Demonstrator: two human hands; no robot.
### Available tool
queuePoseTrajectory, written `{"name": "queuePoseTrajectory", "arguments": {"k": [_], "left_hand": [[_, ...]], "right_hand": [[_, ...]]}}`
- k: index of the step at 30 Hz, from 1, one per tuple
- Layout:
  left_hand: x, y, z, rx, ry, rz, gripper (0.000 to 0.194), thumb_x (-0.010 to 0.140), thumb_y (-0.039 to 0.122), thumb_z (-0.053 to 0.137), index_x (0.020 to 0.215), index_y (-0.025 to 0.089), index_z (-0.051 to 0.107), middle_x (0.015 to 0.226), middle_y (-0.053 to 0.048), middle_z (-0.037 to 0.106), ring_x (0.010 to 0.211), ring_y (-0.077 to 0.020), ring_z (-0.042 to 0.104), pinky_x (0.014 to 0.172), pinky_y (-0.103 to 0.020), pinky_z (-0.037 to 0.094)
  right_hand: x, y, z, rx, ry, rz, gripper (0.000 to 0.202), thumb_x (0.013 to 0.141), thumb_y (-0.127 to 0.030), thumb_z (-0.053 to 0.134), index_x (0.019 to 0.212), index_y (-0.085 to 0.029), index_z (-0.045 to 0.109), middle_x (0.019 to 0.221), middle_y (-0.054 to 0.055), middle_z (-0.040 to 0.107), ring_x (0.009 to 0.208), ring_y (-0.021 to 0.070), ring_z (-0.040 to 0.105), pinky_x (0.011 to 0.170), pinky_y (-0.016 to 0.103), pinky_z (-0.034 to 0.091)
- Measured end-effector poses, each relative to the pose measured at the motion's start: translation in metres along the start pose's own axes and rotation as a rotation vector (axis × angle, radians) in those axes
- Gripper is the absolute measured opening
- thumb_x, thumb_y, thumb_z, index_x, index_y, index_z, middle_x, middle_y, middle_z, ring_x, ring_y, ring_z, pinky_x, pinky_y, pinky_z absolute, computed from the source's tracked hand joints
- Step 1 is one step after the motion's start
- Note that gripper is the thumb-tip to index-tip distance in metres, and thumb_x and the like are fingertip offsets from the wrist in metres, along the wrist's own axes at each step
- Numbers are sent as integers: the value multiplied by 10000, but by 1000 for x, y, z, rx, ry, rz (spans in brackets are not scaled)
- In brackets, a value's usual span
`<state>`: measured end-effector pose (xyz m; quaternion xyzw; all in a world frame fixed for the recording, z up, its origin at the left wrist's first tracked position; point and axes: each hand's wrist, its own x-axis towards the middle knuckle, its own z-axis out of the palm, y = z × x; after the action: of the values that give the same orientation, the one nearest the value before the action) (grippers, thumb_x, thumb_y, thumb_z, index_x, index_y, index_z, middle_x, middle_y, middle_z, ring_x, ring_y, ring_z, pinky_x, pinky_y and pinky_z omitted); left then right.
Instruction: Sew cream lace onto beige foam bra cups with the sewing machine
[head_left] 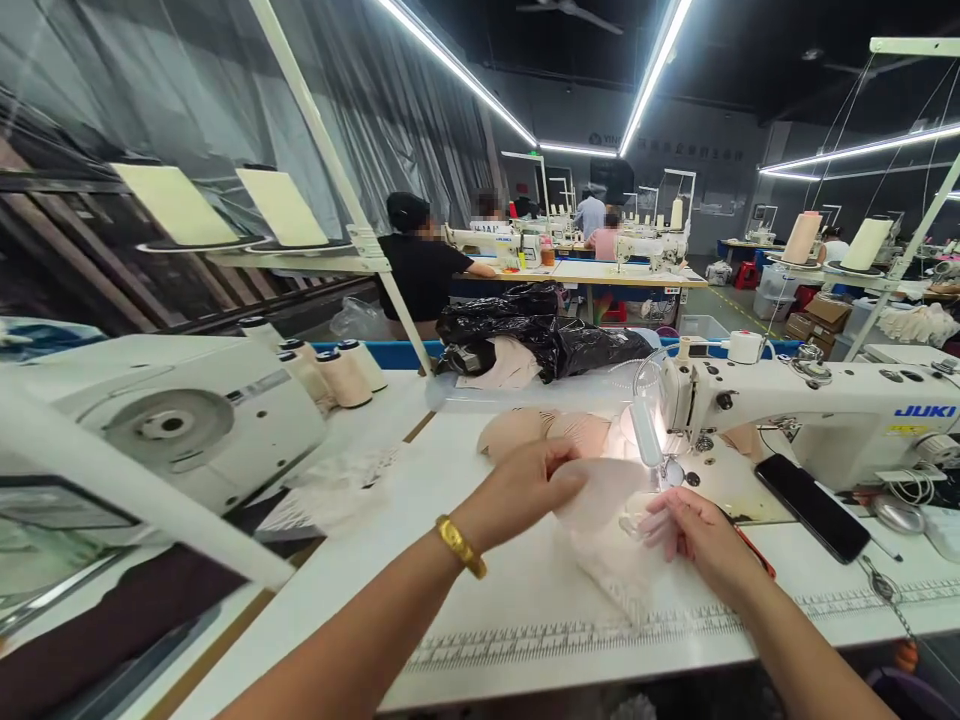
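A pale pink bra (600, 505) with a moulded cup and thin lacy fabric is held just left of the sewing machine's needle area. My left hand (521, 490), with a gold bracelet (460, 547) at the wrist, grips the cup's left edge between thumb and fingers. On the other side, my right hand (697, 530) pinches the edge of the same bra with its fingertips. More pink cups (517, 432) lie on the table behind my left hand. A small lit lamp (646, 430) shines on the work beside the needle.
A white JUKI sewing machine (840, 415) stands at the right, with a black phone (814, 508) before it. Ruler tape (540, 640) runs along the table's front edge. Thread cones (352, 370) and another machine (172, 430) are left. Black plastic bags (547, 325) lie behind.
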<state>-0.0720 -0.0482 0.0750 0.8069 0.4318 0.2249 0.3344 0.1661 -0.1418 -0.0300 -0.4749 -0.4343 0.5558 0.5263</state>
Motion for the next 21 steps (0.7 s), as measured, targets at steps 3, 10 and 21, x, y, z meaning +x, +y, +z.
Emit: {"name": "queuePoseTrajectory", "arguments": {"k": [3,10,21], "left_hand": [[-16,7,21,53,-77,-13,157,777,341,530,706,203,558,668,19,553,637,-177,513,559,-265,340],[-11,13,42,193,-132,253,298,768,315,606,1044,206,617,1115,-94,685,1105,-317,598,935,-396,446],[9,-1,26,384,4,425,113,883,149,507,788,205,528,686,6,554,652,-182,503,627,-297,337]], "right_hand": [[0,2,0,28,-8,-18,620,860,-792,607,973,-185,669,801,52,727,655,168,611,643,285,448],[-15,-10,12,-270,-57,-154,412,900,-624,684,931,-214,655,716,-9,649,685,187,642,663,293,468],[-5,-25,24,-713,198,-694,172,1026,-247,493,1001,-259,663,1028,71,719,935,232,658,791,337,499]]}}
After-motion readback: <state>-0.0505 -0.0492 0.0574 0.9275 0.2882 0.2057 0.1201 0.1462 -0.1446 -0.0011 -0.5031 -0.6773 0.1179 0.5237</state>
